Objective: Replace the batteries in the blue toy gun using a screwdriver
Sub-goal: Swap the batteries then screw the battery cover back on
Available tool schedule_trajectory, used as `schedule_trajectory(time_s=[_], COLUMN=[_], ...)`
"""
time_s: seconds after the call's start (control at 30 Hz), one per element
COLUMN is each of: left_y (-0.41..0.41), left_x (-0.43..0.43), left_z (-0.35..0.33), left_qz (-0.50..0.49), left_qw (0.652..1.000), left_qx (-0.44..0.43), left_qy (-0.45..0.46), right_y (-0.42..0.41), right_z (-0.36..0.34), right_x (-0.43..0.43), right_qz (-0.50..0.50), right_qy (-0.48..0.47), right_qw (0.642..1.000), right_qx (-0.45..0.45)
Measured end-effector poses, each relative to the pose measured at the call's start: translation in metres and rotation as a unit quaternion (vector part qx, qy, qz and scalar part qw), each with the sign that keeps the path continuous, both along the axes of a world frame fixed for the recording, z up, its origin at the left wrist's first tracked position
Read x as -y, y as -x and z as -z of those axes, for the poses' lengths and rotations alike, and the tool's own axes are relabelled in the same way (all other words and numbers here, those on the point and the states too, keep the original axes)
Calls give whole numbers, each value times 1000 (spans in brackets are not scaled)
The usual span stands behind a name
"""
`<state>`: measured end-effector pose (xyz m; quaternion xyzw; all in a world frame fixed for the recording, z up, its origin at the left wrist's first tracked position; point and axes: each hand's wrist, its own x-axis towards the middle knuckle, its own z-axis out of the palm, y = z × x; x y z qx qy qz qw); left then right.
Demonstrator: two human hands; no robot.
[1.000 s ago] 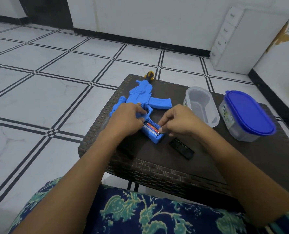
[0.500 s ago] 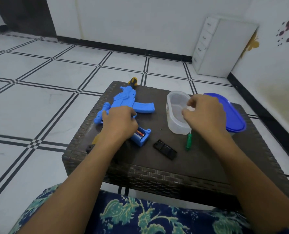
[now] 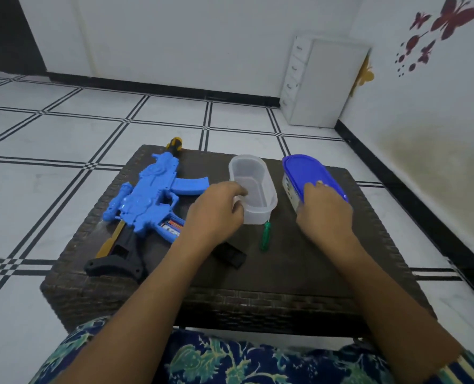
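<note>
The blue toy gun (image 3: 150, 198) lies on the tabletop's (image 3: 285, 273) left side, battery compartment open. The left hand (image 3: 216, 214) grips the clear container's (image 3: 253, 187) near rim; the right hand (image 3: 324, 212) clasps the blue-lidded container (image 3: 305, 170). A green screwdriver (image 3: 264, 236) lies between them.

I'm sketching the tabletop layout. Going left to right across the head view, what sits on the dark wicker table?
blue toy gun → black battery cover → green screwdriver → container with the blue lid. The open clear container overlaps the cover and screwdriver in left-right position, so I leave it out.
</note>
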<state>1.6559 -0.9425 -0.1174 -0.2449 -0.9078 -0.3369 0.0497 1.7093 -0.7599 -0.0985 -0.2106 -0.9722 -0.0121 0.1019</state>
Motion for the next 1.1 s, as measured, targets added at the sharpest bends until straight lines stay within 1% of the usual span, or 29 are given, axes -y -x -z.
schedule_trajectory(time_s=[0.13,0.23,0.33,0.4,0.43,0.47,0.5,0.53,0.57,0.6,0.63,0.67,0.7,0.73,0.8,0.93,1.03,1.1], left_y=[0,0,0,-1,-3,-5,-6,-6,-6,-6,-5,-3,-1,1,5,6,6,7], left_x=[-11,-14,-17,-19,-20,-22,-24,-26,-27,-27,-27,-26,-24,-22,-20,-22,-25,-28], left_z=[0,-3,-5,-8,-10,-13,-15,-17,-20,-22,-23,-24,-25,-26,-27,-23,-18,-15], left_qz=[-7,-28,-43,-51,-52,-51,-50,-50,-57,-66,-78,-92,-104,-113,-117,-128,-164,-182], left_qw=[1000,999,998,994,991,986,980,967,948,924,902,889,884,881,878,897,897,903], left_qx=[26,27,22,32,39,45,56,80,114,150,178,192,196,198,203,194,195,175], left_qy=[-8,-19,-46,-88,-117,-150,-186,-236,-293,-346,-386,-406,-412,-414,-418,-376,-361,-346], right_y=[-8,-10,-11,-13,-13,-12,-8,-4,0,4,7,9,11,12,14,21,27,30], right_z=[-5,-16,-23,-30,-33,-35,-36,-33,-28,-22,-18,-16,-14,-13,-13,-6,-1,2], right_x=[2,4,3,5,8,12,18,24,30,36,41,45,46,46,41,27,21,21], right_qz=[-10,-5,-21,-50,-59,-58,-55,-49,-39,-27,-18,-9,-3,-3,-12,3,15,17], right_qy=[-4,20,42,64,102,168,252,342,427,491,529,545,548,542,510,453,414,378], right_qw=[999,995,975,942,920,896,869,839,808,780,761,753,755,766,796,837,871,892], right_qx=[-37,-97,-215,-326,-374,-408,-423,-419,-405,-388,-376,-370,-359,-347,-326,-306,-266,-246])
